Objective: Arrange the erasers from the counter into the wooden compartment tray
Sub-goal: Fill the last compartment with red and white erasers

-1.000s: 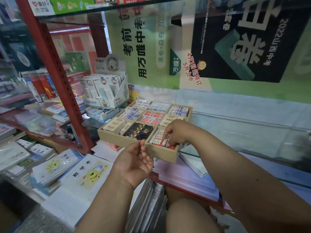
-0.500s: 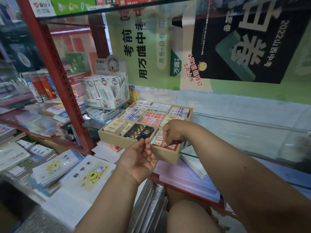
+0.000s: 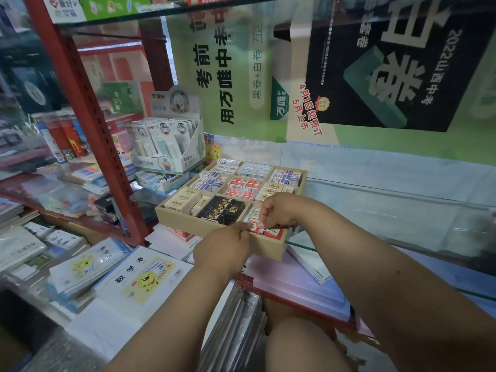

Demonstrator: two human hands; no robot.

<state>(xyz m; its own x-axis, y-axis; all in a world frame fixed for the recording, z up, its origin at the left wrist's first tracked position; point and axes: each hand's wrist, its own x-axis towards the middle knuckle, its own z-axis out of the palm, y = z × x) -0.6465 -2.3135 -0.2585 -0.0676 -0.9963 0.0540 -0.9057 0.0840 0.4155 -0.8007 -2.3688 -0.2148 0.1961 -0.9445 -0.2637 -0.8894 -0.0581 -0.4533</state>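
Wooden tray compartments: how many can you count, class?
9, in three rows of three in the light wooden tray; the left hand and right hand partly hide the near right one.

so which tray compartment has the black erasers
The front-row middle compartment, just left of the hands. The other compartments of the tray that show hold white, cream or red-labelled erasers.

A red perforated metal shelf upright [image 3: 88,122] stands at the left, with glass shelves behind it (stacked with blurred stationery). A large green and black printed poster [image 3: 375,63] covers the back wall above a clear glass counter top [image 3: 402,210].
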